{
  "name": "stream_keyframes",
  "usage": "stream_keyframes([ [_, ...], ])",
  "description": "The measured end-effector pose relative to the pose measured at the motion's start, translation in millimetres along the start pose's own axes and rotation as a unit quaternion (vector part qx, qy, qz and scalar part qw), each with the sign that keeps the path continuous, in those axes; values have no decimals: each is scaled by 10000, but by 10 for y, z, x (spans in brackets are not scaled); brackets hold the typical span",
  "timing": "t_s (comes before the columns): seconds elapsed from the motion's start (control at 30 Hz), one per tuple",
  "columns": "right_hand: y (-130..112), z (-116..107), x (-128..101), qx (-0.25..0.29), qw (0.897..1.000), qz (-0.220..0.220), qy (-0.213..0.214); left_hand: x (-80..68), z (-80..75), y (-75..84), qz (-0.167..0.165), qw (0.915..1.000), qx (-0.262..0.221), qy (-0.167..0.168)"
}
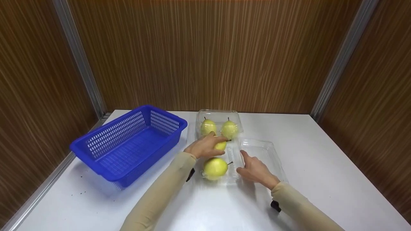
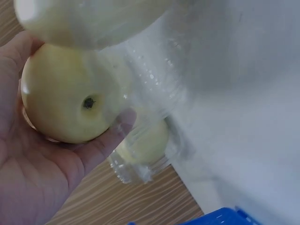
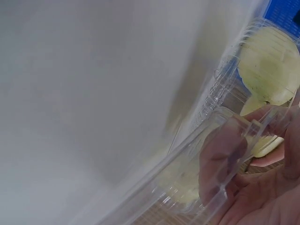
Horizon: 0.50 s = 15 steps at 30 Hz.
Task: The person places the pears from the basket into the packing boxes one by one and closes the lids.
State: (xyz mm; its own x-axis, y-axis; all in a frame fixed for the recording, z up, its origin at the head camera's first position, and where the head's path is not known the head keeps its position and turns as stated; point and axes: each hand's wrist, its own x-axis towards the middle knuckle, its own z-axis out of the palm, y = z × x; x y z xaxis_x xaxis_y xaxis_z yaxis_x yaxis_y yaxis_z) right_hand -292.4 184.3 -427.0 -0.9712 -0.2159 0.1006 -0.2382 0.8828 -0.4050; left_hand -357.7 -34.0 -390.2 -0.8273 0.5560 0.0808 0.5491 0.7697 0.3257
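Observation:
A clear plastic clamshell container (image 1: 257, 147) lies open on the white table, its lid flat to the right. Two yellow pears (image 1: 208, 127) (image 1: 230, 129) sit in its far cups and one pear (image 1: 215, 167) sits in the near cup. My left hand (image 1: 213, 142) grips a fourth pear (image 1: 221, 145) in the middle of the tray. The left wrist view shows that held pear (image 2: 70, 101) in my palm, fingers curled round it. My right hand (image 1: 245, 162) holds the container's ridge between tray and lid. Its fingers (image 3: 225, 159) show through the plastic.
A blue perforated basket (image 1: 106, 142) stands empty at the left, close beside the container. The white table (image 1: 327, 166) is hemmed by wood-grain walls behind and on both sides. Bare tabletop lies to the right and near me.

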Motion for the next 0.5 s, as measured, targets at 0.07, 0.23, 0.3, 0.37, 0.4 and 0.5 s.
stream_keyframes([
  [0.07,-2,2,5,19,10000,-9,8,14,47,-3,-100,9999,-43,-71],
  [0.23,-3,-6,-4,74,10000,-37,27,66,127,12,-325,9982,-315,-388],
  [0.3,-5,-8,-7,69,10000,-50,33,86,138,19,-402,9974,-352,-487],
  [0.37,-4,-6,-7,43,10000,-29,27,105,138,24,-417,9971,-304,-556],
  [0.4,-6,-5,-7,15,10000,-15,22,114,136,26,-391,9972,-258,-587],
  [0.5,-9,0,-3,-45,10000,16,7,137,127,31,-280,9973,-91,-669],
])
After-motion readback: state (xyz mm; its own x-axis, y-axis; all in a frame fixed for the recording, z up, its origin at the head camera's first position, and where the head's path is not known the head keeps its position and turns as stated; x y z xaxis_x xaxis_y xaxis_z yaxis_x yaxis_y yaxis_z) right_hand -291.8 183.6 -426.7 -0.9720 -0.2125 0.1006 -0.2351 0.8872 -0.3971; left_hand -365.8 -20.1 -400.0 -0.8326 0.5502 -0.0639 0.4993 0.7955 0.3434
